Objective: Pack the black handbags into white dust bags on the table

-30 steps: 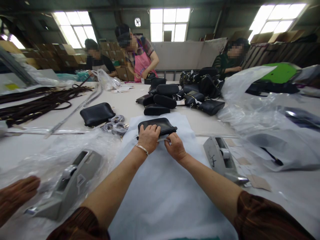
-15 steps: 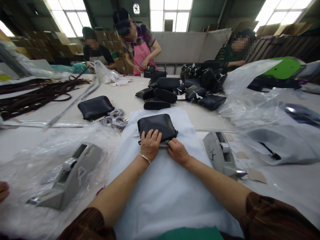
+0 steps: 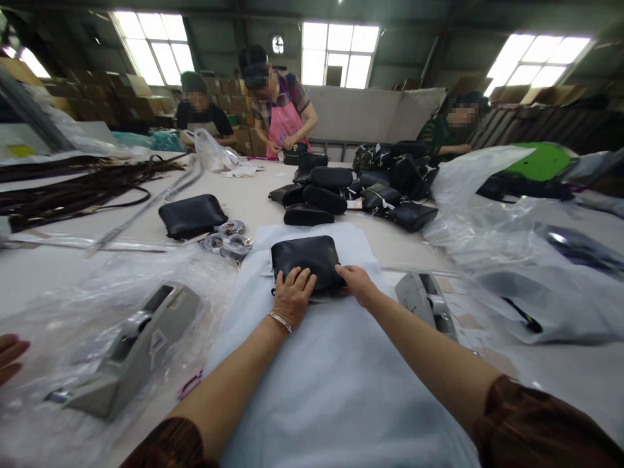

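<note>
1. At the left edge, another person's hand shows near the clear plastic film, well apart from the work.
2. Next comes the left tape dispenser, on the near side; farther, a spare black bag lies on the worktop, with wrapped strap coils just beside it.
3. In the middle, the black bag lies on the white sheet. The left hand rests with spread fingers on its near left part. For good work, I think this palm should press only lightly, so the soft surface does not get a dent.
4. At the bag's right side, the right hand touches the edge with its fingertips; whether they pinch it, I cannot tell. The two hands are apart, with the bag's near edge between them. This edge is best smoothed with small, even movements, while the other hand steadies the bag.
5. Farther to the right stands the right tape dispenser, near but not touching the bag; the forearm should avoid bumping it.
</note>
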Demonstrator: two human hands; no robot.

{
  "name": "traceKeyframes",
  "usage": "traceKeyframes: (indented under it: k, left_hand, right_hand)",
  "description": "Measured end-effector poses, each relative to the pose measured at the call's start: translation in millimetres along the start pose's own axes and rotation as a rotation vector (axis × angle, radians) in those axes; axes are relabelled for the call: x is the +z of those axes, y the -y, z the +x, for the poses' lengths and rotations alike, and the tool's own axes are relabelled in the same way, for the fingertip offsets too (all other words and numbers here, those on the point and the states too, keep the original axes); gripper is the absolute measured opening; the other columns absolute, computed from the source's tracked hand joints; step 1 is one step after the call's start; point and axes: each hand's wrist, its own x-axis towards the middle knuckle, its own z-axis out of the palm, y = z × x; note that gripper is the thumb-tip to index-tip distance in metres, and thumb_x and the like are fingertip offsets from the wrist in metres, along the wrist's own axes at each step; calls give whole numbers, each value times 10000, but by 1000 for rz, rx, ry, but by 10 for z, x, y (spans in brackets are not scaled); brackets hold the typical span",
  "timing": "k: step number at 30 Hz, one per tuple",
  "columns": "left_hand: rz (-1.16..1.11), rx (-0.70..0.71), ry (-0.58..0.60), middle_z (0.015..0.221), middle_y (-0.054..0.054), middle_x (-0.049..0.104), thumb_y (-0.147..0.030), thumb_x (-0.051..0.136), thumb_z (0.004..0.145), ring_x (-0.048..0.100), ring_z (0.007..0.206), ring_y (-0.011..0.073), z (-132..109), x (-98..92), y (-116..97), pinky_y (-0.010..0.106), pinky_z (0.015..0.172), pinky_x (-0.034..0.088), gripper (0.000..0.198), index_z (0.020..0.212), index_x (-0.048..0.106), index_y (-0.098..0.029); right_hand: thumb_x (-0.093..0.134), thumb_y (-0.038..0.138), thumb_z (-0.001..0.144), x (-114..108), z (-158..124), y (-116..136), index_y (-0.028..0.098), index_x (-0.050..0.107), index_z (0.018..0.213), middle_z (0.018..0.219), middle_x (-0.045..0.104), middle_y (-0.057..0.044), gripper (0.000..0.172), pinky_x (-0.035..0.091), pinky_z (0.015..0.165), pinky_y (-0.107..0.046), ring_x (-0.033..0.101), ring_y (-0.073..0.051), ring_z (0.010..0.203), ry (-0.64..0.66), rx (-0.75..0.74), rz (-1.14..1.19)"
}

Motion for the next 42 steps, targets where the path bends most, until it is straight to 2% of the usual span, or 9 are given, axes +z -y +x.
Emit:
traceKeyframes:
  k: [4,11,19,30,33,35,37,39,42]
  left_hand:
    - [1,-8,-39,1493,96,566,-160,577,862,506,1355,362,-24,22,30,691,1072,364,548,1391,596,-301]
    - [-93,23,-40,1498,93,555,-177,677,764,464,1389,338,-158,-3,141,601,1133,347,645,1393,587,-292]
    - [-99,88,10,1495,81,559,-204,628,836,475,1366,322,-177,-89,120,571,1102,349,537,1367,604,-284]
    - [-125,67,56,1518,96,529,-225,650,831,466,1356,345,-297,-160,103,542,1079,378,574,1398,586,-285]
    - [-113,57,53,1521,98,529,-227,622,865,481,1343,343,-318,-184,36,546,1058,388,529,1390,597,-282]
    - [-105,56,41,1508,92,545,-217,593,889,498,1327,330,-331,-196,4,541,1041,396,490,1374,611,-286]
    - [-100,60,27,1501,85,555,-210,572,904,507,1318,318,-338,-200,-11,533,1026,401,470,1365,617,-291]
    - [-96,69,19,1502,81,554,-216,555,920,506,1317,313,-338,-194,-14,527,1012,402,457,1366,615,-294]
    - [-87,73,0,1501,90,552,-234,522,953,507,1307,312,-336,-164,-22,530,995,399,432,1374,607,-285]
  right_hand:
    - [752,393,762,142,18,17,158,660,865,765,678,-48,273,496,493,-270,623,-183,669,19,158,178]
    - [771,333,781,158,-283,-147,150,644,866,802,672,-54,238,550,506,-284,637,-183,709,-4,106,247]
    - [773,264,829,137,-367,-203,143,619,884,842,685,-76,204,599,538,-307,665,-192,742,49,228,342]
    - [742,212,834,163,-456,-230,137,626,880,825,689,-73,146,589,545,-296,652,-184,733,109,244,369]
    - [739,297,831,86,-452,-233,137,634,900,817,685,-92,203,592,570,-336,657,-212,733,148,242,206]
    - [756,355,804,21,-462,-196,135,655,966,866,688,-125,291,606,665,-403,673,-263,813,47,113,-94]
    - [774,372,770,-14,-473,-98,131,663,1107,1067,684,-189,429,575,869,-503,652,-340,1029,-129,-208,-454]
    - [743,379,794,27,-470,55,123,635,1246,1308,601,-235,531,451,1066,-569,543,-391,1254,-225,-582,-707]
    - [597,400,924,270,-429,274,129,611,1341,1456,525,-218,497,353,1171,-536,458,-358,1378,-70,-932,-831]
